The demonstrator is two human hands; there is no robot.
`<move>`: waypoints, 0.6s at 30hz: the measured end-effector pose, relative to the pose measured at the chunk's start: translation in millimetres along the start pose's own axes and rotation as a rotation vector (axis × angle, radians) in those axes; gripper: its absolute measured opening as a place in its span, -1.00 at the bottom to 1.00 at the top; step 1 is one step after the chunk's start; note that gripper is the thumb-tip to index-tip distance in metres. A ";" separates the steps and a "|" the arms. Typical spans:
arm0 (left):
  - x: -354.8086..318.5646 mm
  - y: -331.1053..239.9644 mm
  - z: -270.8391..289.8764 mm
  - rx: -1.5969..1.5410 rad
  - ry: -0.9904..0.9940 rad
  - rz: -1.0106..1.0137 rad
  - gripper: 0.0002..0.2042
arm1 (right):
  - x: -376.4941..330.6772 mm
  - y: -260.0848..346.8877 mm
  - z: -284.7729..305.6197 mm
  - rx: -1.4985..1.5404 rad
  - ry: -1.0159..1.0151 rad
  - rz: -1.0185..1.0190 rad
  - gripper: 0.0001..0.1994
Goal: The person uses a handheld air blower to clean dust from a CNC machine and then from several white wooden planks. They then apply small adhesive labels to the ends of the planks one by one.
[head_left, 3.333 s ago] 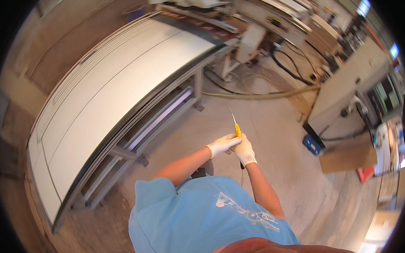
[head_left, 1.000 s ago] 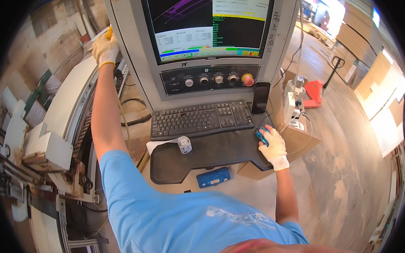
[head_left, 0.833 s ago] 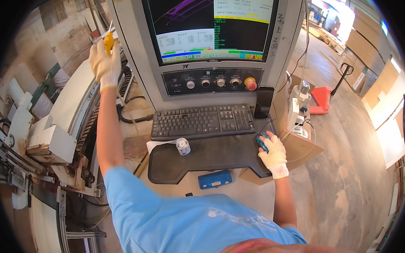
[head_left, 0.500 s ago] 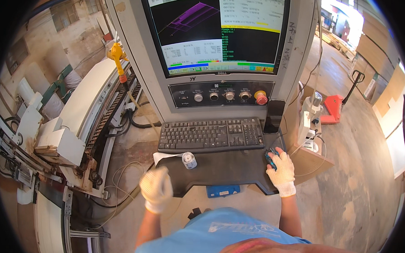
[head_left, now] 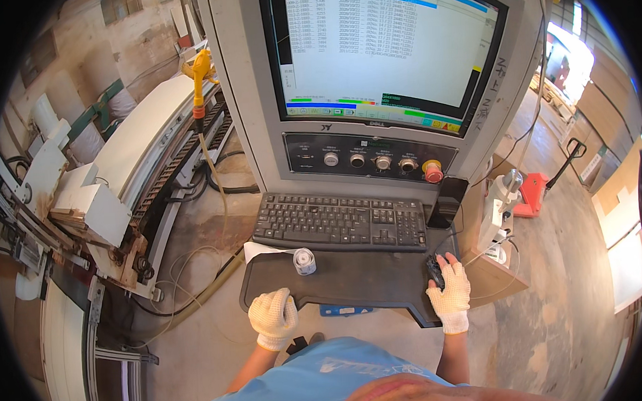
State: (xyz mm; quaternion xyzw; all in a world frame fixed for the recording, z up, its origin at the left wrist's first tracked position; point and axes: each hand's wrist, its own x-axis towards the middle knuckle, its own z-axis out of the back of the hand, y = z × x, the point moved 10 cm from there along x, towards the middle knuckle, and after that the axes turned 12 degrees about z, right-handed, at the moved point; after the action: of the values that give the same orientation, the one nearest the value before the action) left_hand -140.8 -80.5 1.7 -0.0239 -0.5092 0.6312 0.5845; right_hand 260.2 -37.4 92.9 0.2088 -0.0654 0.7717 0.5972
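Right hand (head_left: 450, 294): in a knitted white glove, fingers laid flat over the dark mouse (head_left: 435, 269), palm covering it.
Left hand (head_left: 273, 317): same glove, curled loosely, holding nothing, at the front edge of the black tray (head_left: 353, 281).
Mouse: on the tray's right end, below the black keyboard (head_left: 340, 222).
Small roll (head_left: 304, 261): white, cylindrical, upright on the tray.

White knit gloves, seemingly light-blue shirt

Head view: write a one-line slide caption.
Right hand on mouse, left hand at the tray edge, below keyboard and monitor.
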 end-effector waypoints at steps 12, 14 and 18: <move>-2.6 -0.3 4.4 -0.012 -0.036 -0.025 -0.75 | -0.2 10.5 3.9 -0.023 -0.030 0.080 -0.46; -2.8 -0.1 4.4 -0.008 -0.035 -0.024 -0.75 | 0.4 11.4 2.9 -0.023 -0.024 0.089 -0.47; -2.6 0.6 3.1 0.006 -0.033 -0.020 -0.74 | 0.7 10.8 2.6 -0.029 -0.025 0.084 -0.48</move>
State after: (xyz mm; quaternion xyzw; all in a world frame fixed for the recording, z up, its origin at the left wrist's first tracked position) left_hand -142.3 -84.2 1.2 -0.0066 -0.5169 0.6272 0.5826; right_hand 250.5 -40.7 97.1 0.2069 -0.0930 0.7924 0.5663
